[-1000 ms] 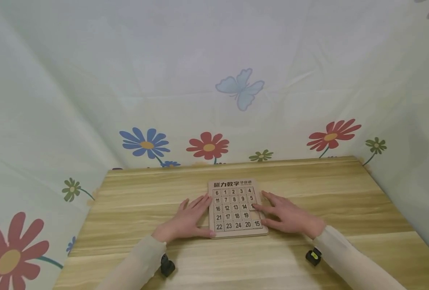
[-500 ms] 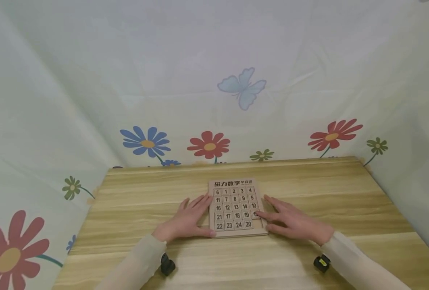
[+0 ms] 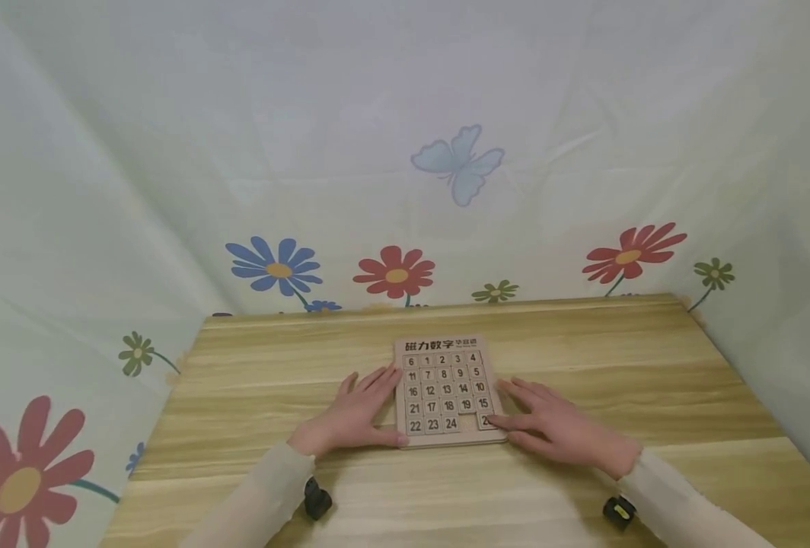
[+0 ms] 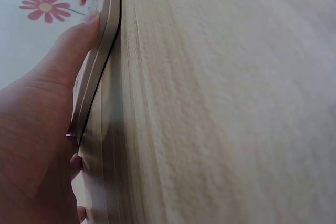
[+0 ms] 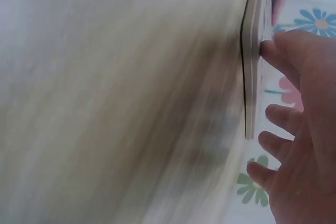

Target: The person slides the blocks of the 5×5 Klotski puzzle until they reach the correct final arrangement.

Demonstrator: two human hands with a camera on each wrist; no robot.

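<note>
A wooden number slide puzzle (image 3: 439, 345) lies flat on the table, its numbered tiles in rows under a printed heading. My left hand (image 3: 350, 417) rests along the board's left side, fingers spread and thumb on the lower left corner; the left wrist view shows that thumb (image 4: 79, 38) on the frame's edge. At the right side is my right hand (image 3: 562, 430), its index fingertip touching the 20 tile (image 3: 484, 420) in the lower right corner and partly covering it. The gap in the tiles is just left of 20, beside 24. The right wrist view shows the other fingers (image 5: 283, 119) loosely extended.
The wood-grain table (image 3: 295, 342) reaches back to a pale curtain (image 3: 323, 175) printed with flowers and a butterfly. More curtain hangs on the left and right sides. A black wrist device (image 3: 317, 500) sits at each sleeve.
The 10 tile and then the 15 tile have moved up the right column. The 20 tile has slid right into the corner. My right hand has shifted toward me; the left hand stays put.
</note>
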